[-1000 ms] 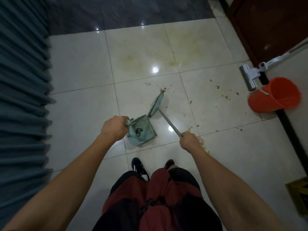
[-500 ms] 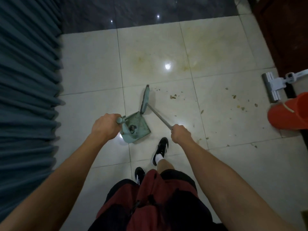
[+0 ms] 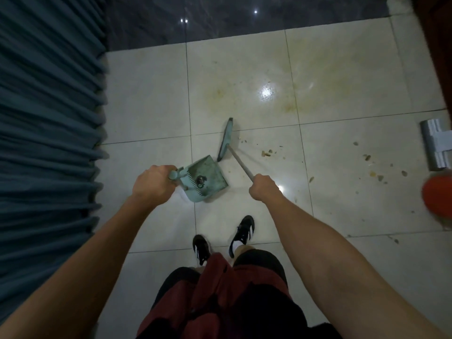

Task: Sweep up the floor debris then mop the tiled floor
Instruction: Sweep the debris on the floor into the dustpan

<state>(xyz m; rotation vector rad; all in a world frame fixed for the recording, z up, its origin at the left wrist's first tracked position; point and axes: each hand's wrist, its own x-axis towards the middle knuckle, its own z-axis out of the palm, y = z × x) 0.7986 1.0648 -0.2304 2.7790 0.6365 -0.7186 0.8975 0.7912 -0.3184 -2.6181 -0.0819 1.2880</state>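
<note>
My left hand (image 3: 152, 185) grips the handle of a teal dustpan (image 3: 206, 178) that rests on the pale tiled floor (image 3: 146, 99), with a small dark clump of dirt inside. My right hand (image 3: 264, 190) is closed on the metal shaft of a teal broom (image 3: 226, 139), whose head stands on edge just beyond the pan's mouth. Loose debris (image 3: 266, 152) lies right of the broom head, and more crumbs (image 3: 374, 171) are scattered farther right. Yellowish stains (image 3: 288, 106) mark the tiles ahead.
A blue pleated curtain (image 3: 49, 143) fills the left side. At the right edge are a grey flat mop head (image 3: 436, 145) and an orange bucket (image 3: 437, 199). Dark tiles (image 3: 220, 18) run along the far side, and a dark wooden door (image 3: 437, 45) is at top right. My feet (image 3: 242, 232) stand below the pan.
The broom head has swung left and turned more upright beside the dustpan's mouth. I have stepped left, so the mop and bucket have slid toward the right edge.
</note>
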